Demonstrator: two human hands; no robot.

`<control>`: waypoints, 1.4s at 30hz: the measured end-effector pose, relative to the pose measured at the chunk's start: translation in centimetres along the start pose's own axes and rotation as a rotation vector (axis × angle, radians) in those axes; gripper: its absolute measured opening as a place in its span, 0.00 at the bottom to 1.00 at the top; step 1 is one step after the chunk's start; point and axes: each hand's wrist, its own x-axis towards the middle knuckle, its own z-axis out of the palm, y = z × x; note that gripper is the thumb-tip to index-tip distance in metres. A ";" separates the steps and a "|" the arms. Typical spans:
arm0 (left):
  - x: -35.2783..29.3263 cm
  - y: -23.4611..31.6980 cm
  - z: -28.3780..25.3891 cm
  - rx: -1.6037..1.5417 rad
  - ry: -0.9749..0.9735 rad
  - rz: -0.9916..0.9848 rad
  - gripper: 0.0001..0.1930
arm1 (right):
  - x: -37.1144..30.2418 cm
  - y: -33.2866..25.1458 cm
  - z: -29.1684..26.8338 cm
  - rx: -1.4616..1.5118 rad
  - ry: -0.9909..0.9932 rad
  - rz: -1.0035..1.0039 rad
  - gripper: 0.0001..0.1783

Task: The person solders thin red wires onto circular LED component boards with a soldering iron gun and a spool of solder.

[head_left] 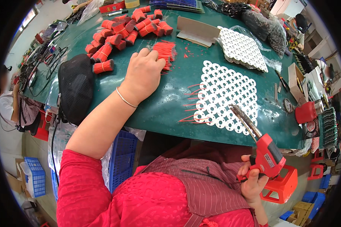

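Note:
My left hand (143,73) reaches over the table to a loose pile of short red wires (165,53). Its fingers are curled in at the pile's left edge, with the tips hidden, so what they pinch cannot be made out. In my right hand (252,179) is a red and black soldering gun (268,155), gripped near the table's front edge. Its long metal tip points up and left over a panel of white round circuit boards (227,94). Several red wires (195,118) stick out from the panel's left side.
Rubber-banded bundles of red wire (119,32) are heaped at the back left. A black mesh pouch (75,87) lies below them. Behind the panel are a folded cardboard piece (197,31) and stacked white panels (241,48). Tweezers (282,81) and a red container (307,112) stand right.

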 end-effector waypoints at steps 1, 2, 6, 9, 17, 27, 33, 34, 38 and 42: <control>0.0 0.0 -0.1 0.000 -0.001 0.002 0.03 | 0.0 0.0 0.0 0.001 0.002 0.001 0.30; 0.0 0.0 -0.2 0.008 0.000 -0.008 0.04 | 0.0 0.1 -0.1 0.003 0.003 0.001 0.30; 0.0 0.1 -0.5 0.015 0.010 -0.020 0.07 | -0.1 0.2 -0.2 0.015 0.032 0.015 0.31; 0.1 0.5 -0.8 -0.031 0.014 -0.014 0.07 | 0.0 0.2 -0.2 0.020 0.039 0.026 0.32; 0.4 0.7 -0.8 -0.054 0.078 0.075 0.09 | 0.1 0.6 0.0 0.019 0.028 0.022 0.30; 1.7 0.7 -2.3 -0.023 -0.108 0.322 0.06 | 0.3 0.8 -0.1 0.028 -0.012 0.029 0.31; 4.6 1.5 -4.1 0.066 -0.387 0.463 0.02 | 0.2 0.6 0.4 0.033 0.008 0.022 0.31; 4.9 1.5 -3.9 0.064 -0.385 0.462 0.02 | 0.1 0.5 0.5 0.029 0.007 0.021 0.31; 5.9 1.5 -3.3 0.054 -0.343 0.552 0.03 | -0.1 0.5 0.2 0.027 0.025 0.041 0.31; 6.2 1.9 -3.1 0.045 -0.319 0.600 0.02 | -0.4 0.8 -0.2 0.022 0.026 0.064 0.32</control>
